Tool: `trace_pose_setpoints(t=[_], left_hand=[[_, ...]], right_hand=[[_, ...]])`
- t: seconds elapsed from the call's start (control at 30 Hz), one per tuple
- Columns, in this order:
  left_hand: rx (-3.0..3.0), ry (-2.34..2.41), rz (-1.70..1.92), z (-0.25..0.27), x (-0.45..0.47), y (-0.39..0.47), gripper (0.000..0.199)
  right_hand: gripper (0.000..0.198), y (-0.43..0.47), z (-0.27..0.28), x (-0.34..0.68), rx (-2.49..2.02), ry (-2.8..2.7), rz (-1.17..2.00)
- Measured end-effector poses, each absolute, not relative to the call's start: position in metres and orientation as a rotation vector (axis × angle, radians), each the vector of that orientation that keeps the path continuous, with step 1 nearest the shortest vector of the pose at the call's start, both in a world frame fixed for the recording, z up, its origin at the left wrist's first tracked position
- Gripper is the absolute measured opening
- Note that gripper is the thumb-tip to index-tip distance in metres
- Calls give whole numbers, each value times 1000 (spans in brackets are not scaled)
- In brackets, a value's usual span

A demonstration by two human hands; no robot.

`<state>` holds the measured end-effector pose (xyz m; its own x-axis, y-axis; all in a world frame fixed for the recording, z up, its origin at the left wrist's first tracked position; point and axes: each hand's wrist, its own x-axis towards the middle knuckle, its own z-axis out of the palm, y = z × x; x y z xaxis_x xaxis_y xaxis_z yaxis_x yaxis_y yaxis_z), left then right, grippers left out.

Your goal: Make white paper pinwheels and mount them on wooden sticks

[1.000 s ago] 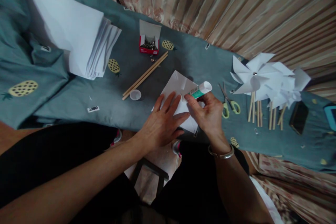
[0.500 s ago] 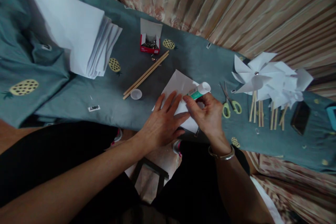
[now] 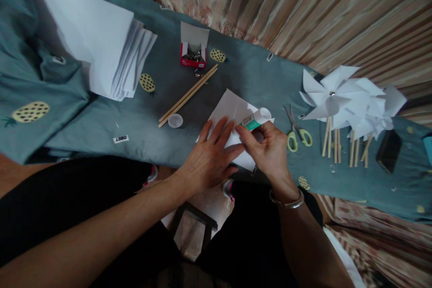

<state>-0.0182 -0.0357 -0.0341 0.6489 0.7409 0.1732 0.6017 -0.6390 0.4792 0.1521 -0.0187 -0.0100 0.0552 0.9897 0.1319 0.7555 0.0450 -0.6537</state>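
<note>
A sheet of white paper (image 3: 229, 106) lies near the front edge of the cloth-covered table. My left hand (image 3: 212, 155) rests flat on it, fingers spread. Between the thumb and fingers of my right hand (image 3: 268, 148) is a white and green glue stick (image 3: 255, 119), tilted over the paper's right side. Its lower end is hidden behind my fingers, so contact with the paper cannot be made out. Left of the paper sits a small translucent round cap (image 3: 175, 120). Two wooden sticks (image 3: 189, 94) lie side by side behind the cap.
Scissors (image 3: 296, 130) with green handles lie right of my right hand. Several paper pinwheels (image 3: 337, 92) on sticks and a dark phone (image 3: 389, 150) are farther right. An open red box (image 3: 193, 62) of metal pins stands at the back. Folded white paper (image 3: 91, 31) lies left.
My right hand and the glue stick have shifted very slightly. A paper corner now shows beside the glue stick. My left hand stays in place.
</note>
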Motion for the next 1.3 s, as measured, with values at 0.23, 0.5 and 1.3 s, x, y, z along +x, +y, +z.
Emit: trace_pose_setpoints(t=[0.23,0.5,1.3], left_hand=[[2493,1062,493,-33,-18,-35,56],[2502,1057,509,-35,-18,-36,58],[2524,1054,500,-35,-18,-36,62]], right_hand=[[25,-20,-10,152,-1753,-1760,516],[24,-21,-10,154,-1759,-1723,564],[29,-26,-11,161,-1776,-1689,618]])
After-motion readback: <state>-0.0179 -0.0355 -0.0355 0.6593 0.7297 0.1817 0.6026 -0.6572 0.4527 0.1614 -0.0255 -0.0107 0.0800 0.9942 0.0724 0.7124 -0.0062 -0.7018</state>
